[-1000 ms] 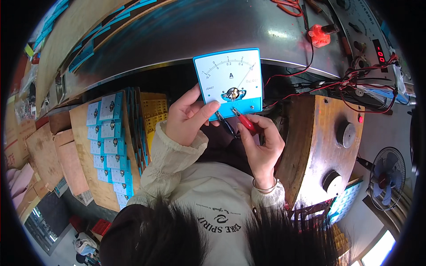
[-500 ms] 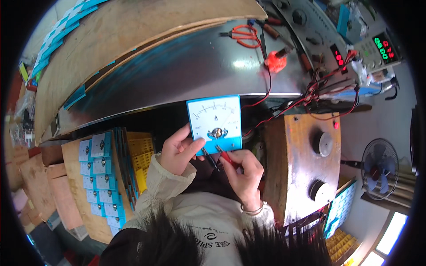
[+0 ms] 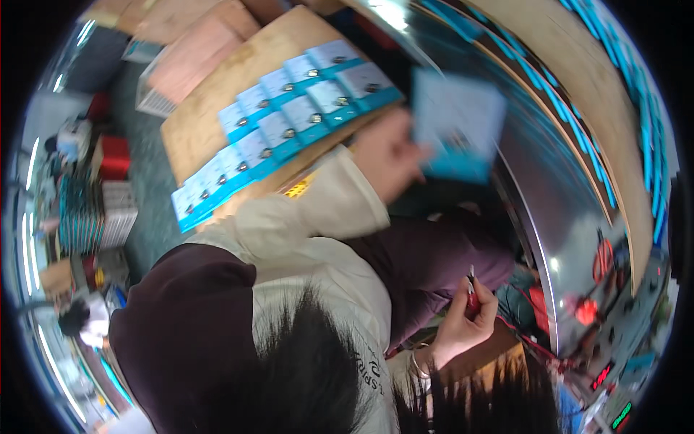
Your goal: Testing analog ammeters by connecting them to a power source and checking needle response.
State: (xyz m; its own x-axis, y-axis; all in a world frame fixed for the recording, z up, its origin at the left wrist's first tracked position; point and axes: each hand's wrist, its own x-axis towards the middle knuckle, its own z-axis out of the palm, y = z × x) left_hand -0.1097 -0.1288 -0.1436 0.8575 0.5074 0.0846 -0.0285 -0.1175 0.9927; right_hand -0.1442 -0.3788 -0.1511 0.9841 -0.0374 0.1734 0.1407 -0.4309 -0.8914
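Blue-and-white meter [image 3: 459,119]: it is hanging in the air right of the upper centre of the frame, its dial blurring too much to be read; no clip is showing on it, as far as the blur is letting one tell.
Left hand [image 3: 390,155]: it is blurring too, but thumb and fingers seem to be pinching the meter's left edge.
Right hand [image 3: 470,325]: right of the lower centre, the fingers are gripping a red clip [image 3: 472,300], its bare metal tip pointing up, well apart from the meter.
Step with the meter: in my judgement, the left hand is handling the meter on its own, apart from the clip, which the right hand is minding.
Next move for the meter: it is probably calling for a secure edge grip and, if the meter is joining the others, a bare patch of board.
Wooden board [image 3: 271,54]: it is slanting across the upper left of the frame, bearing two overlapping rows of similar meters [image 3: 275,130].
Metal bench [image 3: 538,177]: it is curving down the right side, with stacked boards [image 3: 614,108] lying above, and orange-handled pliers [image 3: 602,262] and a red-orange bottle [image 3: 586,311] sitting lower.
In the way: the left sleeve [image 3: 347,192] is covering part of a yellow tray [image 3: 300,186]; dark hair [image 3: 311,354] is hiding much of the lower edge.
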